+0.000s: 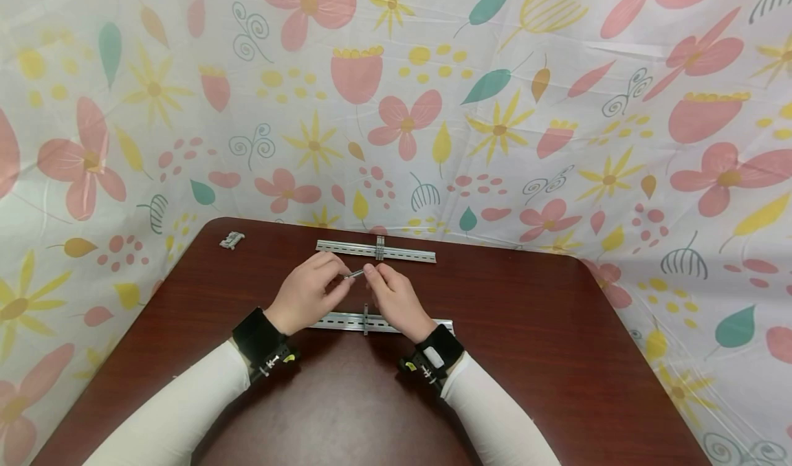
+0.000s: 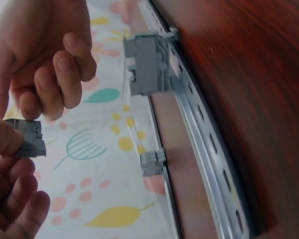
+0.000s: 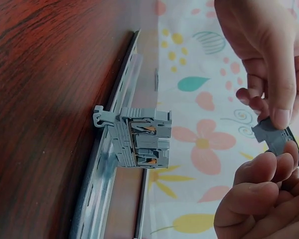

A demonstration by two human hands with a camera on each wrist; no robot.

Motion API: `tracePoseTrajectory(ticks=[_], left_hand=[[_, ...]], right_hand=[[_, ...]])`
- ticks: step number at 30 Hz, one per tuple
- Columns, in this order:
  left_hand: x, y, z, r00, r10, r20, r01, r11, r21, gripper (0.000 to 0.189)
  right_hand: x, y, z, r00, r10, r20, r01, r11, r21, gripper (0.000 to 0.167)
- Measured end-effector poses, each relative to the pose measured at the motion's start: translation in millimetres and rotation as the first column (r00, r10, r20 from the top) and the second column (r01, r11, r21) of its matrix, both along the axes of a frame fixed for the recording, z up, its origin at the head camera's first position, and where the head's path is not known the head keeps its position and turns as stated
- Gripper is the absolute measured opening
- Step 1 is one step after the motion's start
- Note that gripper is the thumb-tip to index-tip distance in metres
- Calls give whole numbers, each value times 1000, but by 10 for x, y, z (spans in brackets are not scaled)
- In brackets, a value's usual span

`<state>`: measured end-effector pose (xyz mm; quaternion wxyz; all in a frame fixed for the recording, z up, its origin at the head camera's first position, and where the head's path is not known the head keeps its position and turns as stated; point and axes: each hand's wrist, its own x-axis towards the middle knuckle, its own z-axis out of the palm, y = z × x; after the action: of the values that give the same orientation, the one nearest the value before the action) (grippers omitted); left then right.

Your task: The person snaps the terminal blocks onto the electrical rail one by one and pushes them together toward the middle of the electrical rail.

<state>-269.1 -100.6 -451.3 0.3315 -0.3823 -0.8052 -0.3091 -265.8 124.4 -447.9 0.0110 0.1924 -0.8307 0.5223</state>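
Observation:
Both hands meet over the table around a thin grey terminal block [image 1: 354, 273]. My left hand [image 1: 312, 291] pinches it, the thumb flat on its side in both wrist views. From the other side my right hand [image 1: 399, 300] grips the block's right end with thumb and fingertips, partly hidden. Below the hands lies the near slotted metal rail [image 1: 337, 322], its right end partly behind my right hand. Upright on that rail stands a grey terminal block [image 3: 144, 139], its open side showing orange metal clips, beside a grey end clamp [image 3: 104, 118].
Farther back lies a second slotted rail [image 1: 408, 253], with several grey blocks [image 1: 380, 247] clipped near its middle. A small cluster of loose grey parts [image 1: 232, 240] sits at the table's back left corner. A flowered sheet [image 1: 495, 143] hangs behind the dark wooden table [image 1: 526, 342].

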Motion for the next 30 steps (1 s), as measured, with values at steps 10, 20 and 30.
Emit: tracePoseTrajectory(ticks=[10,20,30], left_hand=[[48,-10,52,934,-51,353,-34,973,230,3],[93,7,94,833,-117,541,-97,932,350,7],[115,40,84,826,-127,550,-93,931,354,7]], right_hand=[[-4,14,-4,996,0,-84,-5,999,-53,44],[-8,8,-16,984,-8,-177,-3,998,-60,36],[11,-15,-16,943,-8,-333,7,1000,-4,25]])
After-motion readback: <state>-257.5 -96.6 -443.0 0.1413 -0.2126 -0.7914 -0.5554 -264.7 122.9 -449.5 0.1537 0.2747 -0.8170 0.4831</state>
